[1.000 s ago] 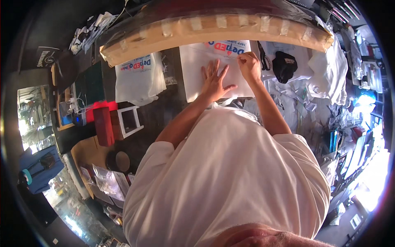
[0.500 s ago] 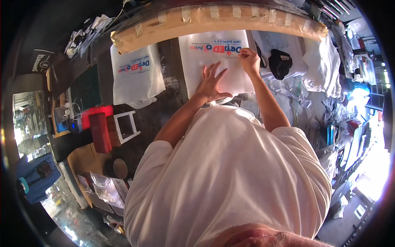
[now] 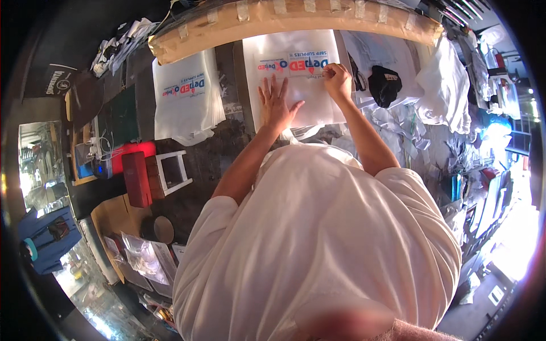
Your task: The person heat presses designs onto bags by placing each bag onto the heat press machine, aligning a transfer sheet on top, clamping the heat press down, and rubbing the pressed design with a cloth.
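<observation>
A white plastic bag (image 3: pixel 313 105) with blue and red printing lies flat on the table before me, its print upside down to me. My left hand (image 3: pixel 277 108) rests on its left half, fingers spread and palm down. At the right end of the print, my right hand (image 3: pixel 339 84) is closed, thumb and fingers pinched together against the bag. What that pinch holds, if anything, is too small to tell. To the left lies a stack of similar printed white bags (image 3: pixel 176 119), fanned along its right edge.
A long padded brown bar (image 3: pixel 273 20) with tape strips spans above the bag. To the right lie a black cloth item (image 3: pixel 385 86) and crumpled white bags (image 3: pixel 443 94). A white-framed stool (image 3: pixel 173 173) and a red box (image 3: pixel 136 179) stand at left.
My left hand has shifted up and left across the bag, its fingers still spread. My right hand stays pinched by the print. The whole view has shifted slightly.
</observation>
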`<state>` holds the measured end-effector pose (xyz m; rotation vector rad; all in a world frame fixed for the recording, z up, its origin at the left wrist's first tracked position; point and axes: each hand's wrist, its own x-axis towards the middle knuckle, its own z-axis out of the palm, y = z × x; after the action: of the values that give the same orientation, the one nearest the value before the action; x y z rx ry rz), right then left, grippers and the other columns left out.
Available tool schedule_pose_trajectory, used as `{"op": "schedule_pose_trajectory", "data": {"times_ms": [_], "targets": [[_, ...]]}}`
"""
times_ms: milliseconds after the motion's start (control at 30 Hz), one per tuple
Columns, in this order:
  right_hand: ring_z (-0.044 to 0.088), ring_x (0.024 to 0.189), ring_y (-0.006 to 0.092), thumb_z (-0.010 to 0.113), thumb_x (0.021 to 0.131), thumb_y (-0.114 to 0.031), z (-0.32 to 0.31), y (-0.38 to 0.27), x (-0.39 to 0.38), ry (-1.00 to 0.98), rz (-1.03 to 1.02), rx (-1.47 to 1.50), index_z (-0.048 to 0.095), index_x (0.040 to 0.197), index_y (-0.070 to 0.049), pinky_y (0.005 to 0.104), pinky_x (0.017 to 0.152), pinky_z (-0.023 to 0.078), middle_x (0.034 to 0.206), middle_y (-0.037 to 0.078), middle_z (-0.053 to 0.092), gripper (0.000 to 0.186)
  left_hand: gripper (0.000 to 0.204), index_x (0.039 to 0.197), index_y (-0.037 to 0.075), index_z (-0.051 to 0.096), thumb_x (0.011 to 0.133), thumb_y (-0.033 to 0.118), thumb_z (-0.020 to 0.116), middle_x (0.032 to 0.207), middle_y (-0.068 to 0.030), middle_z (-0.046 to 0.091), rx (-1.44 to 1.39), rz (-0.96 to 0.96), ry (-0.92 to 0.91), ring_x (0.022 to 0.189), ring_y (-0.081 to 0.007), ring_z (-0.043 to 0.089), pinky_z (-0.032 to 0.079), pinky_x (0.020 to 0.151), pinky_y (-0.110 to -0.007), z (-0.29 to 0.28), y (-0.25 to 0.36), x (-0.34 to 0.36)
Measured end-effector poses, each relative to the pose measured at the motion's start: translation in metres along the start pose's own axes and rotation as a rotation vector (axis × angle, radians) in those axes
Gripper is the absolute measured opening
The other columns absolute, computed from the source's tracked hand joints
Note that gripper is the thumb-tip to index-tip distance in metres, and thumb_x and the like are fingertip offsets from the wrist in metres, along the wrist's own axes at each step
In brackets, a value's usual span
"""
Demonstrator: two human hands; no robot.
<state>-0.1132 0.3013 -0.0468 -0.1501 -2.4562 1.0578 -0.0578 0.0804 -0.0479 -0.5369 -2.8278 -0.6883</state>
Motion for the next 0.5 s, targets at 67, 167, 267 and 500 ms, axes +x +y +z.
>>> {"op": "schedule_pose_trajectory", "data": {"times_ms": [67, 167, 267, 500], "targets": [[0.071, 0.076, 0.0201, 0.069, 0.077, 0.003, 0.000, 0.001, 0.002, 0.029, -0.039, -0.055, 0.071, 0.092, -0.003, 0.0308, 0.071, 0.056, 0.085, 0.011, 0.069, 0.016, 0.084, 0.153, 0.014, 0.033, 0.087, 0.052, 0.068, 0.159, -0.0258, 0.020, -0.001, -0.022, 0.042, 0.147, -0.0480, 0.012, 0.010, 0.117, -0.065, 0.007, -0.004, -0.003], [0.071, 0.085, 0.0274, 0.067, 0.079, 0.001, -0.004, 0.000, 0.004, -0.026, 0.119, 0.105, 0.072, 0.092, -0.006, 0.0358, 0.076, 0.055, 0.091, 0.013, 0.070, 0.016, 0.083, 0.151, 0.011, 0.037, 0.086, 0.051, 0.069, 0.157, -0.0259, 0.026, 0.045, -0.014, 0.049, 0.146, -0.0484, 0.018, 0.010, 0.117, -0.065, 0.010, -0.005, -0.004], [0.070, 0.084, 0.0297, 0.067, 0.079, 0.001, -0.008, -0.003, 0.001, -0.027, 0.125, 0.107, 0.072, 0.092, -0.006, 0.0370, 0.075, 0.055, 0.090, 0.014, 0.070, 0.015, 0.081, 0.151, 0.012, 0.036, 0.087, 0.051, 0.067, 0.156, -0.0259, 0.027, 0.075, -0.022, 0.014, 0.146, -0.0478, 0.018, 0.009, 0.117, -0.065, 0.009, -0.005, -0.004], [0.065, 0.099, 0.0337, 0.067, 0.080, -0.005, -0.017, -0.012, 0.000, -0.111, 0.039, 0.031, 0.070, 0.100, -0.005, 0.0428, 0.087, 0.052, 0.108, 0.016, 0.066, 0.020, 0.079, 0.152, 0.013, 0.033, 0.090, 0.051, 0.064, 0.158, -0.0256, 0.024, 0.090, 0.004, 0.021, 0.147, -0.0466, 0.016, 0.010, 0.117, -0.066, 0.014, -0.009, -0.004]]}}
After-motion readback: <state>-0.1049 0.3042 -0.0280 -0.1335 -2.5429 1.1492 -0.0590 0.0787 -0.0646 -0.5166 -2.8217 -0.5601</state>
